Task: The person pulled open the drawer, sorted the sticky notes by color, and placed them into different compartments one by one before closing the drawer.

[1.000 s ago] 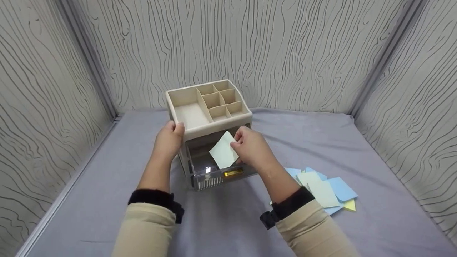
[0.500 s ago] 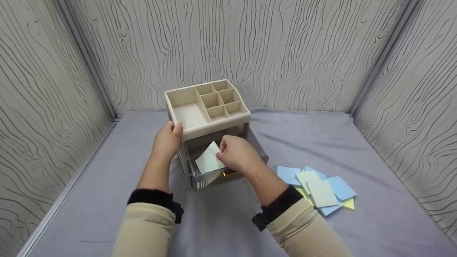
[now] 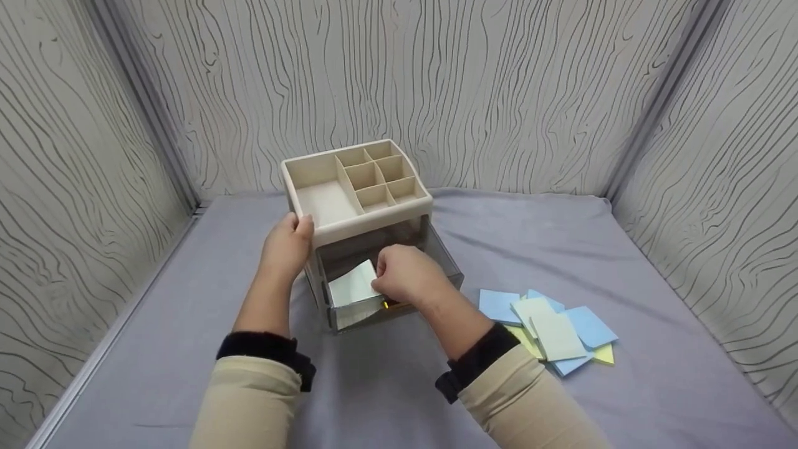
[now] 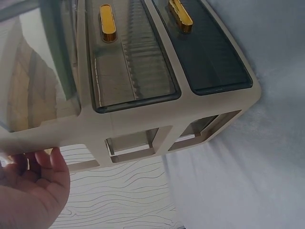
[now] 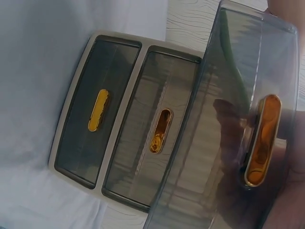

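A cream desktop organizer (image 3: 374, 221) with a divided top tray has its smoky clear top drawer (image 3: 447, 257) pulled out. At its left front corner, my left hand (image 3: 285, 249) grips the frame. The left wrist view shows the fingers of this left hand (image 4: 40, 191) hooked at the side frame's edge. Inside the open drawer, my right hand (image 3: 408, 274) pinches a pale green sticky note pad (image 3: 352, 288) by its right edge. The pad leans toward the drawer's left front corner. Through the drawer's front (image 5: 200, 162), the right hand shows as a dark shape.
Blue sticky notes (image 3: 592, 326), pale green sticky notes (image 3: 559, 337) and yellow ones (image 3: 605, 354) lie heaped right of the organizer on the grey cloth (image 3: 249, 399). Two lower drawers (image 5: 97, 114) with gold handles are closed. Wood-patterned panels (image 3: 499, 93) enclose the table.
My right hand has carried the pale green sticky note pad left and down into the drawer, toward its left front corner. My left hand keeps its grip on the organizer.
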The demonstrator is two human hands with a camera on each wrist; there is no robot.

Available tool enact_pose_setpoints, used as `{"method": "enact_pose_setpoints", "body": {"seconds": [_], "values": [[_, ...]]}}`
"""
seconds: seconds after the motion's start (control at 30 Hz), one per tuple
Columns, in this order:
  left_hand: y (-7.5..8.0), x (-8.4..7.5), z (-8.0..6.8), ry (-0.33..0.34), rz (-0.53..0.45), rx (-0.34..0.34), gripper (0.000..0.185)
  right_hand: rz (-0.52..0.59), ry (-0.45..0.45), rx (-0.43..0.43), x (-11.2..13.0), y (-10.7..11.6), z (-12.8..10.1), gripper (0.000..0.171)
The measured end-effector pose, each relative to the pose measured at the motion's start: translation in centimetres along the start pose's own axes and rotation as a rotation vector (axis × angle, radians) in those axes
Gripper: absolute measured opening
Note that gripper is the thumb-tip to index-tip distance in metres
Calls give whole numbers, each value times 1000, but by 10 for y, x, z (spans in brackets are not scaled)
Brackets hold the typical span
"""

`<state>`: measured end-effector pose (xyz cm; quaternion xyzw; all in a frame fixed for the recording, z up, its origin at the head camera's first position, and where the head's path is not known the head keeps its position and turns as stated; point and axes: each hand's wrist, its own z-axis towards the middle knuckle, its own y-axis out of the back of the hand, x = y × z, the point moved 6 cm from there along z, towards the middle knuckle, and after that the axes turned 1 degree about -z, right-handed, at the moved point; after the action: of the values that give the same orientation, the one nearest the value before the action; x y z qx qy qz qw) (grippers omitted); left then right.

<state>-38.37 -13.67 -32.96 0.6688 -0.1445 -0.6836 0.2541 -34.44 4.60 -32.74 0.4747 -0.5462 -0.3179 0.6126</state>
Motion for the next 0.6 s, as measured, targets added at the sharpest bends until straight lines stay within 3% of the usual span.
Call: {"method": "enact_pose_setpoints", "body": {"seconds": [0.23,0.4,0.6], "values": [[0,1,-1,16,-14,0,27,-67,-6,55,0,-4,3,22],[-2,2,-1,27,-9,19,27,-46,-11,117,0,-6,0,38],[-1,2,-2,25,-5,30,27,-16,-28,129,2,-5,-1,42]]}}
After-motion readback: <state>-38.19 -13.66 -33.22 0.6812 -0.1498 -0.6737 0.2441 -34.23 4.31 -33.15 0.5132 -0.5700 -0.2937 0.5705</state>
